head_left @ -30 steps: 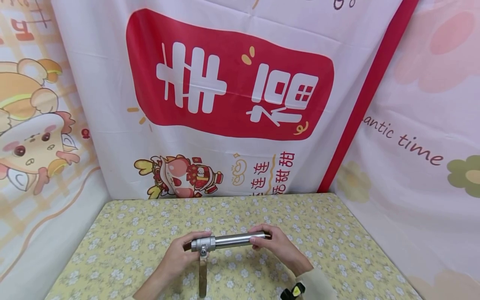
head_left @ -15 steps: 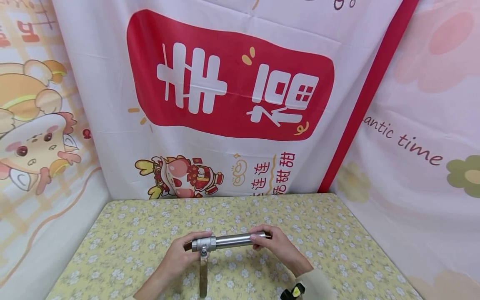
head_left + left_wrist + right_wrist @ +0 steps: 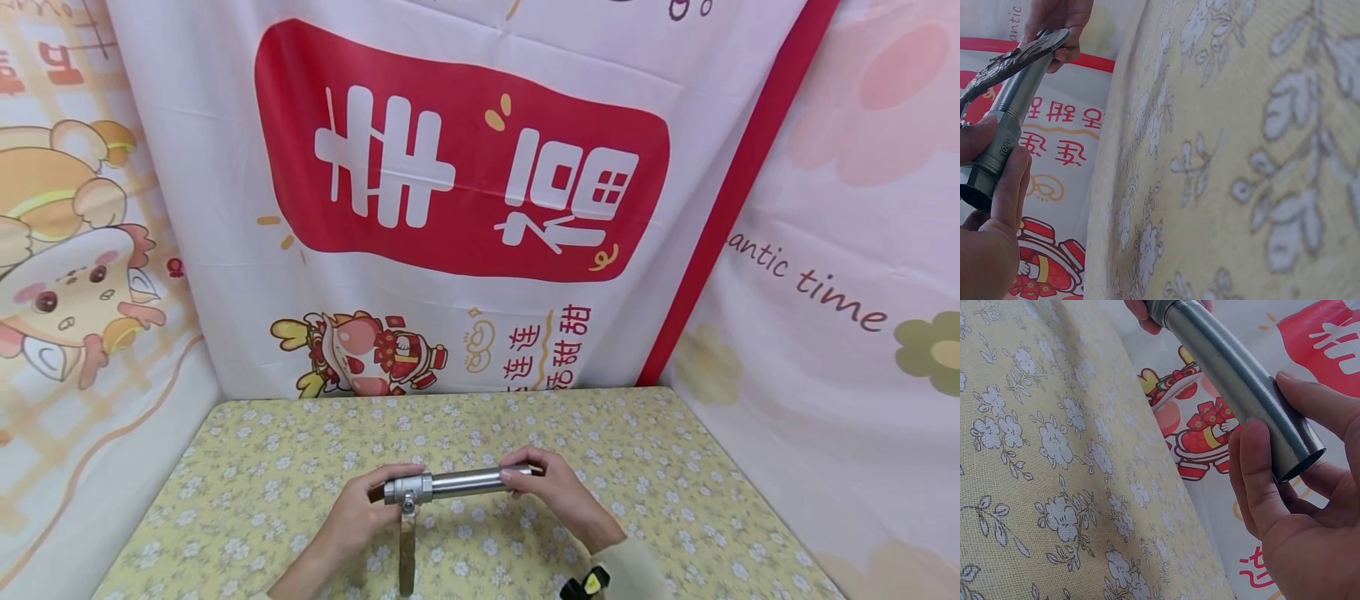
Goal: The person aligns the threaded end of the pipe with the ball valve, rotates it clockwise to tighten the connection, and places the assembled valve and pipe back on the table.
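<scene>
One L hand [image 3: 362, 507] pinching 1 valve [image 3: 412, 487] (w/ 1 lever [image 3: 407, 554]); 1 R hand [image 3: 557, 490] pinching 1 pipe [image 3: 468, 482].

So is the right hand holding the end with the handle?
No, the right hand grips the plain end of the tube, while the handle joins the valve body in the left hand.

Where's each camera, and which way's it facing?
Head: on the head, facing forward and down at the pipe; left hand and right hand show.
Left wrist: on that wrist, facing the valve; left hand near, right hand beyond.
Right wrist: on that wrist, facing the pipe; right hand near, left hand beyond.
Both wrist views share the pipe.
</scene>
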A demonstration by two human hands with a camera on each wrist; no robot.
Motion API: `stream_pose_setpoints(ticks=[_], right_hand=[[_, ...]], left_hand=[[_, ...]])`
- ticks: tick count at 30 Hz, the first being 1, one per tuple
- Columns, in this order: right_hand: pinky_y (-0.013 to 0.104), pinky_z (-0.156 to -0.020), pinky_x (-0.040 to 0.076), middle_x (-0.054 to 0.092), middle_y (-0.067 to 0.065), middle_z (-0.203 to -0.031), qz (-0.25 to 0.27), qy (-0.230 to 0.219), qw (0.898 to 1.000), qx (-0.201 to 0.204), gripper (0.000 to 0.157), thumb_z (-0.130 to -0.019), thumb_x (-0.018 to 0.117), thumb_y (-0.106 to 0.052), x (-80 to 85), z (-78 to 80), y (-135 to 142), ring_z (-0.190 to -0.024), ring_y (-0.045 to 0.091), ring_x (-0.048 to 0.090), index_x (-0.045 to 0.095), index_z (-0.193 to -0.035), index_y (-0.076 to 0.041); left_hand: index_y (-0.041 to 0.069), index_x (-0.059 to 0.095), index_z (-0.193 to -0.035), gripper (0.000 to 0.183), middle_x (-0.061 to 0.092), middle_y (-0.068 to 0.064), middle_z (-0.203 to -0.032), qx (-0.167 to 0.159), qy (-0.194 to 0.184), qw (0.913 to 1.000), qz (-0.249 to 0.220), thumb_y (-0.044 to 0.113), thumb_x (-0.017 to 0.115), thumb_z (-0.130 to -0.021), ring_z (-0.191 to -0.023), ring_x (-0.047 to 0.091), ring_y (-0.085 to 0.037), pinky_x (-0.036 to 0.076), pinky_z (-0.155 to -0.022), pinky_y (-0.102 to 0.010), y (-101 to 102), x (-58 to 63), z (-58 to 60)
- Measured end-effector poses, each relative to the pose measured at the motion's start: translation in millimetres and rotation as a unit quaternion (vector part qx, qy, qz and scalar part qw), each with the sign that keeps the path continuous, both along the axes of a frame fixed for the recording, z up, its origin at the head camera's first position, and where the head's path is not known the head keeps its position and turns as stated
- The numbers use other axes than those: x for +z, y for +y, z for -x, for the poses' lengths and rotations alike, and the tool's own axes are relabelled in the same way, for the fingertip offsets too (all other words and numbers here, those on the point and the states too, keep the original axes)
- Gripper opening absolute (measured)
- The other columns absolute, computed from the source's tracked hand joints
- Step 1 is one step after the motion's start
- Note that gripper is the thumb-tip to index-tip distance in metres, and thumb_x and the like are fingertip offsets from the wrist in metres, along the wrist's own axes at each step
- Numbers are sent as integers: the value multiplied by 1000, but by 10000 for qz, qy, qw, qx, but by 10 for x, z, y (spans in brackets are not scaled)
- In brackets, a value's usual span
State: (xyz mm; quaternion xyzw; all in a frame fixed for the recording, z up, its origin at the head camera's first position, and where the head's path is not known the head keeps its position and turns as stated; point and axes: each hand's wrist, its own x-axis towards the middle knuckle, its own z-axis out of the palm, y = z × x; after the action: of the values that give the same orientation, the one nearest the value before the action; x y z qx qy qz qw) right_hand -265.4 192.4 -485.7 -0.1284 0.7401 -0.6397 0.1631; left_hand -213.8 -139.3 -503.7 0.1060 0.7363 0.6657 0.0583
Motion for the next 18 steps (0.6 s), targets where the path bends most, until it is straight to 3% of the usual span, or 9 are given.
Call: stream_pose_setpoints(ticks=[8, 14, 18], right_hand=[[38, -92, 61, 68, 19, -129, 30, 50, 9998, 192, 34, -99, 81, -16, 14, -8, 54, -100, 16, 71, 70, -129, -3], [33, -93, 62, 65, 27, -135, 176, 45, 9983, 561, 48, -99, 79, -5, 18, -6, 89, -110, 19, 70, 60, -141, 7], [32, -92, 62, 62, 29, -136, 255, 131, 9975, 653, 44, -99, 77, 0, 7, 2, 89, -111, 23, 66, 59, -139, 5]], left_hand=[[4, 70, -144, 51, 63, -26, -150, 68, -3, 10000, 3, 7, 81, -94, -113, 67, -26, 62, -83, -29, 21, 20, 9], [3, 70, -144, 51, 64, -27, -149, 68, 75, 9999, -30, 5, 81, -94, -111, 68, -24, 62, -81, -29, 15, 13, 12], [2, 69, -145, 52, 63, -27, -150, 33, 88, 9999, -62, 6, 81, -94, -111, 68, -24, 62, -80, -29, 13, 2, 19]])
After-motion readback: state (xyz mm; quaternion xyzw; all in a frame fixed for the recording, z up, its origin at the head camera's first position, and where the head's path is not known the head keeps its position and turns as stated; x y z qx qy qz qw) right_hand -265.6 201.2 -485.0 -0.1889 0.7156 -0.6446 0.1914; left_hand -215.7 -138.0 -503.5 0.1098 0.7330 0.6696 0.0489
